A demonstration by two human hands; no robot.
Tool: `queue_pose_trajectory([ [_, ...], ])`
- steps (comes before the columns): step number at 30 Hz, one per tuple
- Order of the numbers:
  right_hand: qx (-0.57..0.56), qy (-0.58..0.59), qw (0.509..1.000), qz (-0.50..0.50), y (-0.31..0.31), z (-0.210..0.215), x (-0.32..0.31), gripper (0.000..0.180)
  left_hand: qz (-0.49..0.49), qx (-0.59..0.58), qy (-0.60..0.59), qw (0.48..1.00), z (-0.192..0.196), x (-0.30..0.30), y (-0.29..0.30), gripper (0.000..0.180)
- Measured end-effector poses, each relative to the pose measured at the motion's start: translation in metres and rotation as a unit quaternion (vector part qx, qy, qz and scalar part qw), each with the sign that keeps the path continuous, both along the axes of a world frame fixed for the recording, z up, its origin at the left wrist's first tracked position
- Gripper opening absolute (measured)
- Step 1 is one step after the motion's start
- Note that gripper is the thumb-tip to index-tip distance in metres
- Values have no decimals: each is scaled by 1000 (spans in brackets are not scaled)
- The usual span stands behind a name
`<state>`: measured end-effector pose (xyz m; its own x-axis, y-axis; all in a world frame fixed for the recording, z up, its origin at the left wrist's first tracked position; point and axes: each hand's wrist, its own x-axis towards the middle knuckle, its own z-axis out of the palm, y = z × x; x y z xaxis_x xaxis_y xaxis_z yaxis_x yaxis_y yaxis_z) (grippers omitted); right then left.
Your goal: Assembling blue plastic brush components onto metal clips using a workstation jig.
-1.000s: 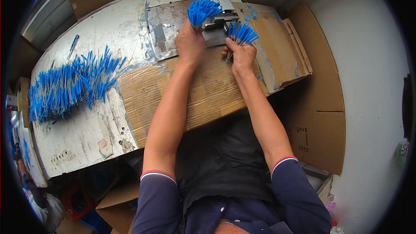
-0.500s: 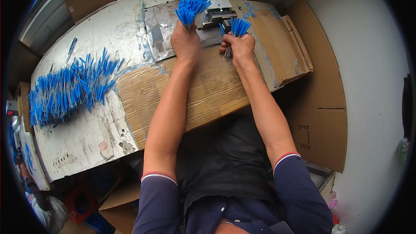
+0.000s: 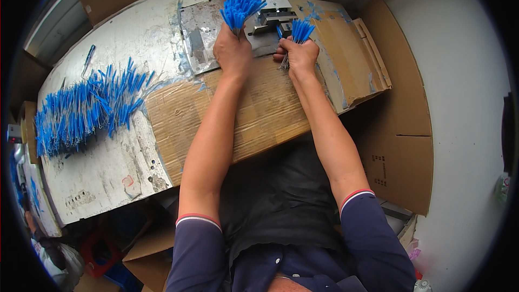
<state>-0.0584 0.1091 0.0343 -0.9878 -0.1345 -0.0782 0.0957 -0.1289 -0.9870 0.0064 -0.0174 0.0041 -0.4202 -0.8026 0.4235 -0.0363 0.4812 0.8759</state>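
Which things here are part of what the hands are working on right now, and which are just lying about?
In use: left hand gripping a blue-tipped bundle; right hand gripping a smaller bundle; small metal machine.
Lying about: blue-tipped pile, cardboard sheet, blue pen.

Head-worn fisheye, apparently steeply downward

We see a worn white desk (image 3: 108,173) carrying a cardboard sheet (image 3: 259,113), a metal plate (image 3: 197,38) and a heap of blue-tipped wires (image 3: 86,108).
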Motion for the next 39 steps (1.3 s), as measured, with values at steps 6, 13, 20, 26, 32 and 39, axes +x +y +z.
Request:
queue_pose_trajectory([
  [6, -9, -15, 1000, -3, 0, 0, -2, 16, 13, -38, -20, 999, 3, -1, 3, 15],
  [13, -65, -44, 996, 53, 10, -3, -7, 8, -16, -89, -34, 995, 3, -1, 5, 11],
  [20, -87, -49, 993, 63, 17, -4, -5, 9, -51, -94, -81, 991, 2, 0, 5, 9],
  [26, -42, -47, 994, 93, 25, -1, -4, 11, -57, -95, -70, 991, 5, 0, 6, 9],
  [32, -31, -33, 995, 91, 28, -2, 1, 11, -52, -146, -99, 983, 0, -1, 5, 14],
  [39, -15, -16, 998, 59, 22, -3, 3, 14, -53, -223, -125, 965, 0, 1, 7, 17],
])
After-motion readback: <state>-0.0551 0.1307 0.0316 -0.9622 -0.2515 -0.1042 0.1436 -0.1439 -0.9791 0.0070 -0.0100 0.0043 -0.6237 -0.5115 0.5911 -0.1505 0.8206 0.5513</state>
